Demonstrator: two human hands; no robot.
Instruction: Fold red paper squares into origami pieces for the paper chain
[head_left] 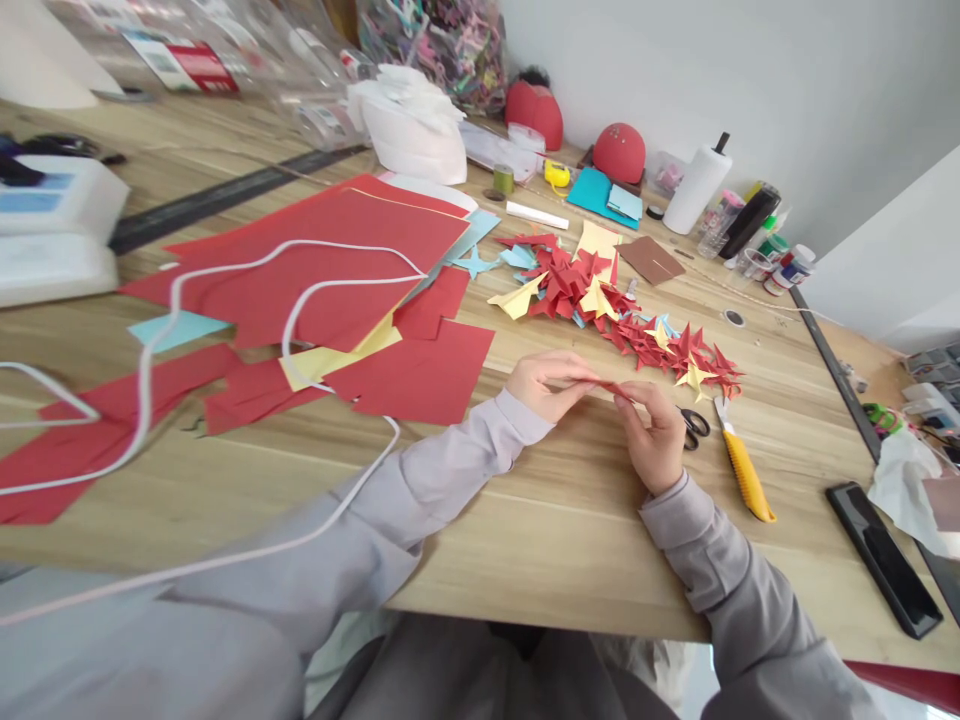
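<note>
Clamps slim folded red paper piece (610, 387) in left hand (550, 384) and right hand (652, 428), pinched at either end. Lies three o'clock from left, ten from right, lengthwise roughly nine-to-three, equally near both.

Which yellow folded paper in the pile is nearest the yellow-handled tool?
The star-shaped yellow paper at the right end of the pile, beyond the right hand. The other yellow papers lie farther left along it.
</note>
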